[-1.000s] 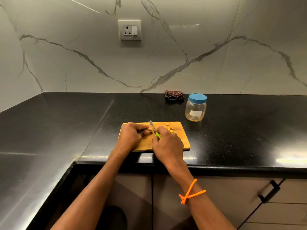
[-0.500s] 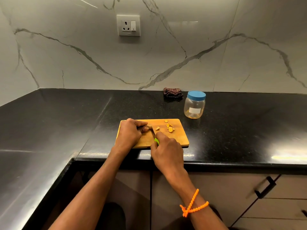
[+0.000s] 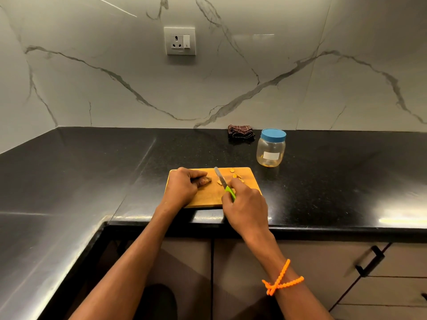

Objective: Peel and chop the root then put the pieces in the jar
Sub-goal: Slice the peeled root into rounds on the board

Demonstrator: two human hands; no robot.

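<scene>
We look down on a wooden cutting board lying near the front edge of a black countertop. Our left hand sits on the left part of the board with its fingers curled over the root, pinning it against the wood; only the brownish right end of the root shows past the fingertips. Our right hand grips the green handle of a small knife, with the forefinger stretched along the top of the handle. The blade points away from us and a little to the left, and it is apart from the root, with bare board between them; we cannot tell whether the tip touches the board. A few orange cut pieces lie scattered on the far right part of the board, just beside the blade, and one pale slice lies close to the blade's left side. Beyond the board's far right corner stands the jar, clear plastic with a white label and its blue lid on, well apart from the pieces. A folded dark cloth lies just left of the jar, against the marble wall, where a socket is mounted higher up. An orange beaded bracelet circles our right wrist.
</scene>
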